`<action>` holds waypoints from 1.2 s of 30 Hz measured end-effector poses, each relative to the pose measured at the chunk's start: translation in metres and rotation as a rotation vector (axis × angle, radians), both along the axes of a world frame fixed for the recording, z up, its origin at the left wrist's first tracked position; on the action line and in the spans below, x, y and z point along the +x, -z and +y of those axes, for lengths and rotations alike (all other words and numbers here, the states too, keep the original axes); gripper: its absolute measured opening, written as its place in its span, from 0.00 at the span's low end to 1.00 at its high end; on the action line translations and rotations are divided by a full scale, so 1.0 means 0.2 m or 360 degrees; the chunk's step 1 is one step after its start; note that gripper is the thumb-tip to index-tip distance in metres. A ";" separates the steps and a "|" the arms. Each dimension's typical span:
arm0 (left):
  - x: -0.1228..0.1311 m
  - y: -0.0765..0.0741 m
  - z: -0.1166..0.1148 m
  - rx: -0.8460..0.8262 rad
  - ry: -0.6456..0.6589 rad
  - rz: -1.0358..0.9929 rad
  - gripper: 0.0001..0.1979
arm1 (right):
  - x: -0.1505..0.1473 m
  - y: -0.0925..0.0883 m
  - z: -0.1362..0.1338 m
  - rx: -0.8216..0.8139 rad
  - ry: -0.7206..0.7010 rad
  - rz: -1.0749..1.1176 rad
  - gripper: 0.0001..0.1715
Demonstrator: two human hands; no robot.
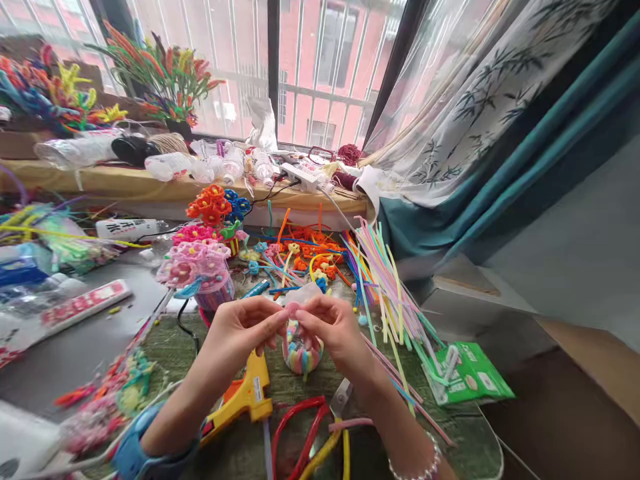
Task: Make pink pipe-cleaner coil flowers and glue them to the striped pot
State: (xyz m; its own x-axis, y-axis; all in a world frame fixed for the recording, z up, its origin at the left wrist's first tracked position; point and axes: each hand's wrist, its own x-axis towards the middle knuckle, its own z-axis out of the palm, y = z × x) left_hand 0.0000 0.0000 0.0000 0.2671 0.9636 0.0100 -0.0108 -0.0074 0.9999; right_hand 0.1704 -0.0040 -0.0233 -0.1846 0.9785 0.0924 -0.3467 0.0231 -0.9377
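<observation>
My left hand (244,328) and my right hand (334,328) meet over the green table mat (200,347), fingertips pinched together on a small pink pipe-cleaner piece (292,309). Just beneath them stands a little round pastel striped pipe-cleaner piece (301,352), pink, blue and yellow. A yellow glue gun (245,397) lies under my left wrist. Red-handled scissors (310,420) lie by my right forearm.
A fan of pastel pipe cleaners (385,287) lies to the right, beside a green packet (470,377). A cup of pink pipe-cleaner flowers (197,267) stands behind my left hand. Loose coloured pieces (300,257) litter the back. The windowsill holds a power strip (303,175) and bottles.
</observation>
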 end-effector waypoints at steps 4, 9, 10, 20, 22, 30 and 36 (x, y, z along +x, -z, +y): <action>0.04 0.01 -0.04 0.0105 -0.0193 -0.0091 0.11 | -0.05 0.04 -0.01 0.0043 0.0155 0.0114 0.15; 0.05 0.05 -0.02 0.0149 -0.0285 -0.0112 0.12 | -0.03 0.05 0.02 0.0032 0.0078 -0.0024 0.17; 0.05 0.05 -0.01 0.0148 -0.0257 -0.0098 0.12 | -0.02 0.04 0.02 0.0019 0.0037 -0.0064 0.17; -0.04 0.10 0.01 0.0120 0.0011 0.0079 0.14 | 0.02 0.04 0.05 -0.0060 -0.0102 -0.0238 0.19; -0.04 0.09 0.01 0.0082 0.0034 0.0108 0.15 | 0.02 0.04 0.05 -0.0058 -0.0134 -0.0222 0.19; -0.04 0.06 0.02 0.0011 0.0122 0.0151 0.17 | 0.04 0.04 0.05 -0.0061 -0.0121 -0.0308 0.18; -0.03 0.06 0.01 -0.0015 0.0154 0.0177 0.17 | 0.05 0.04 0.04 -0.0082 -0.0206 -0.0322 0.18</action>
